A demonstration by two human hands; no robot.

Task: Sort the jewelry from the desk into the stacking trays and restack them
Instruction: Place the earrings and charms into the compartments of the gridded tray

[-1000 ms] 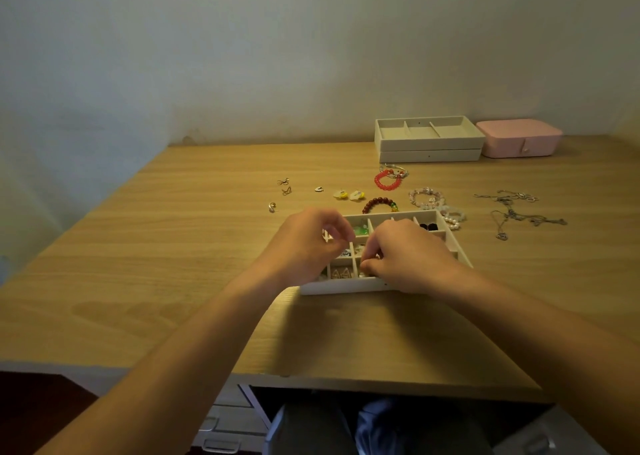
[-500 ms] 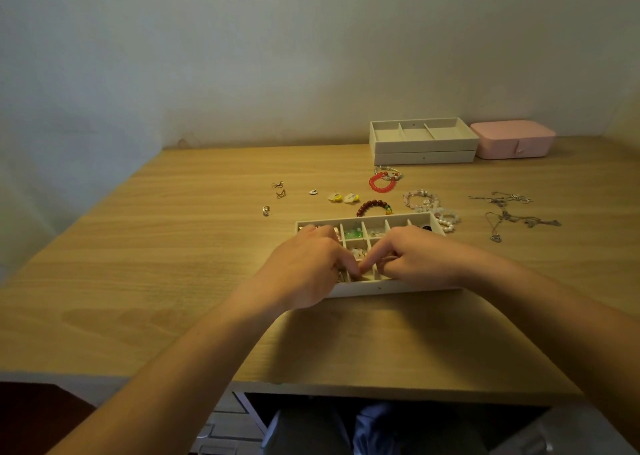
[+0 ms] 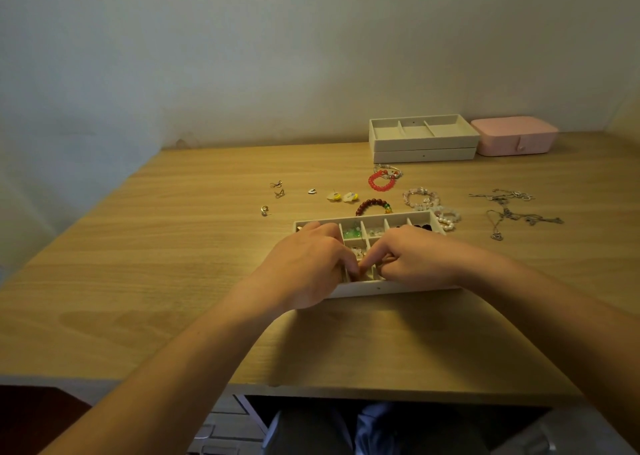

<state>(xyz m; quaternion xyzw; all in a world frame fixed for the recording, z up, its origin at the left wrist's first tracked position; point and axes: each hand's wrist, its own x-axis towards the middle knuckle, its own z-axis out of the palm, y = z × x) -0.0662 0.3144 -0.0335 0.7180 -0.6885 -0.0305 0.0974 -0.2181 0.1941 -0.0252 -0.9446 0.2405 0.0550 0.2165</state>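
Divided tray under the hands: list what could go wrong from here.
1. The left hand and right hand crowd fingertips over the near compartments of the tray; a small piece could drop into a neighbouring filled cell.
2. The pearl bracelet lies close by the tray's far right corner; nudging the tray may push it.

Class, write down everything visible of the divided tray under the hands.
The tray is cream, shallow and rectangular, flat on the desk, thin walls splitting it into small compartments. Back cells hold green pieces and dark beads. A dot marks its front wall. The left hand and right hand cover its middle, fingers meeting over a front cell.
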